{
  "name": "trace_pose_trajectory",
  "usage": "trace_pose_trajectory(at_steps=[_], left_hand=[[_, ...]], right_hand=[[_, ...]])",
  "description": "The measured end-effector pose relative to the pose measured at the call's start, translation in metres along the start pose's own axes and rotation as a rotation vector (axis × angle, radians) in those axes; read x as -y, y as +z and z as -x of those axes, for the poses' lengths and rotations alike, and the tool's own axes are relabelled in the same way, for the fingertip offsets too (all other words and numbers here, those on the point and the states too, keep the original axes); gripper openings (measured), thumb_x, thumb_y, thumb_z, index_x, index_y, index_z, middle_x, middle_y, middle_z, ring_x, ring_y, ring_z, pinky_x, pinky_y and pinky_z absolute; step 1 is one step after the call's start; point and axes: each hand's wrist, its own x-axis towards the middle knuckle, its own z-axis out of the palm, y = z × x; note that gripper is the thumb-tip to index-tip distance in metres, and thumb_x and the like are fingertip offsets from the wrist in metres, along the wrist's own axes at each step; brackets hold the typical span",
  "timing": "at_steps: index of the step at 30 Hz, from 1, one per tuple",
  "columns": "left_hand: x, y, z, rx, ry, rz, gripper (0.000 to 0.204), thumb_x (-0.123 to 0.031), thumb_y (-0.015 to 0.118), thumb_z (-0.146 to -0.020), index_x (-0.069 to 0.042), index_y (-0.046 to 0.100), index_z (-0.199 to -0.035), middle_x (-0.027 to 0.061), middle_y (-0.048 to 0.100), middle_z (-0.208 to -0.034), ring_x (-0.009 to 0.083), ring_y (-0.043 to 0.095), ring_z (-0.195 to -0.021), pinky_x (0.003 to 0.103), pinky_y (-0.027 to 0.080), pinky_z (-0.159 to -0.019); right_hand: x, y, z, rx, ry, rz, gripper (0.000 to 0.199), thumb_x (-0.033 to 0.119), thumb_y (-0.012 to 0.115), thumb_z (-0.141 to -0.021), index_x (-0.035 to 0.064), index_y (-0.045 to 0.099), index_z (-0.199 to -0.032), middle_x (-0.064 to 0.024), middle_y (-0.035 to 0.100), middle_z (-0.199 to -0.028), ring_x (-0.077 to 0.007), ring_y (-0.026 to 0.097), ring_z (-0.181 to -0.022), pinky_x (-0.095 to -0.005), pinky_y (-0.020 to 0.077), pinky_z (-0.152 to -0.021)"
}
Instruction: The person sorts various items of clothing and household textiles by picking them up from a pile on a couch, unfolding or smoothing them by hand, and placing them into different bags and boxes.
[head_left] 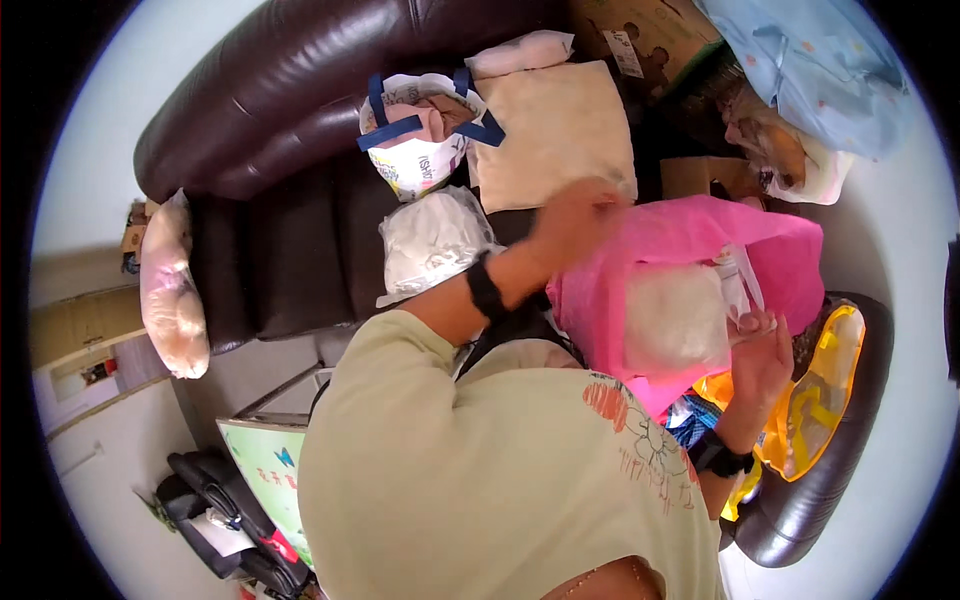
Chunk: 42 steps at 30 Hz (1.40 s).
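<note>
A large bright pink bag point(690, 225) lies with its mouth spread wide in front of me, at the right end of the sofa. In its mouth sits a pale, cream-coloured soft bundle point(675, 315), with a strip of white plastic point(740, 282) beside it. My left hand point(582, 228) is at the bag's far left rim, its fingers smeared by motion. At the bag's right side, the curled fingers of my right hand point(762, 352) are closed at the rim, next to the white plastic. What lies under the bundle is hidden.
A flat cream cushion point(555, 135), a white tote bag with blue handles point(415, 165) and a clear-wrapped white bundle point(435, 240) rest on the dark leather sofa point(290, 260). An orange-edged clear bag point(815, 400) leans by the right armrest. Cardboard boxes point(640, 40) stand behind.
</note>
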Motion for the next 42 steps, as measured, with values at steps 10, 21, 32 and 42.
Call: trace_pose_trajectory(at_steps=[10,21,32,42], left_hand=[[0.372,-0.014,-0.012,-0.417,-0.849,0.078,0.087,-0.055,0.064,-0.057,0.005,0.041,-0.116,0.0267,0.044,-0.114,0.0335,0.044,-0.107,0.035,0.036,-0.087],[0.311,0.004,-0.04,-0.48,-0.9,0.979,0.041,-0.016,0.071,-0.063,0.003,0.054,-0.096,0.0087,0.059,-0.084,0.0169,0.058,-0.071,0.029,0.047,-0.062],[0.277,-0.004,0.011,-0.302,-0.985,0.883,0.033,-0.022,0.064,-0.071,0.0,0.057,-0.095,0.0094,0.06,-0.086,0.022,0.058,-0.075,0.032,0.047,-0.066],[0.181,-0.03,-0.118,-0.07,-0.258,-0.778,0.034,-0.023,0.055,-0.069,-0.002,0.053,-0.096,0.0156,0.057,-0.088,0.0305,0.056,-0.079,0.042,0.045,-0.064]], right_hand=[[-0.003,0.013,0.006,-0.254,0.002,0.138,0.022,0.021,0.038,-0.087,0.0035,0.047,-0.096,-0.007,0.048,-0.082,-0.0208,0.046,-0.088,-0.0385,0.0267,-0.09],[-0.008,0.02,0.0,-0.431,-0.045,0.201,0.016,0.017,0.04,-0.086,0.0034,0.046,-0.092,-0.0041,0.047,-0.078,-0.0169,0.043,-0.075,-0.0347,0.0284,-0.087],[-0.008,0.008,-0.009,-0.273,-0.031,0.137,0.019,0.015,0.047,-0.081,0.0012,0.042,-0.094,-0.0042,0.044,-0.078,-0.0171,0.044,-0.076,-0.0343,0.0309,-0.086],[-0.006,-0.005,-0.001,-0.23,-0.035,0.164,0.022,0.015,0.046,-0.082,0.0012,0.046,-0.099,-0.0063,0.051,-0.084,-0.0239,0.05,-0.086,-0.0362,0.0348,-0.083]])
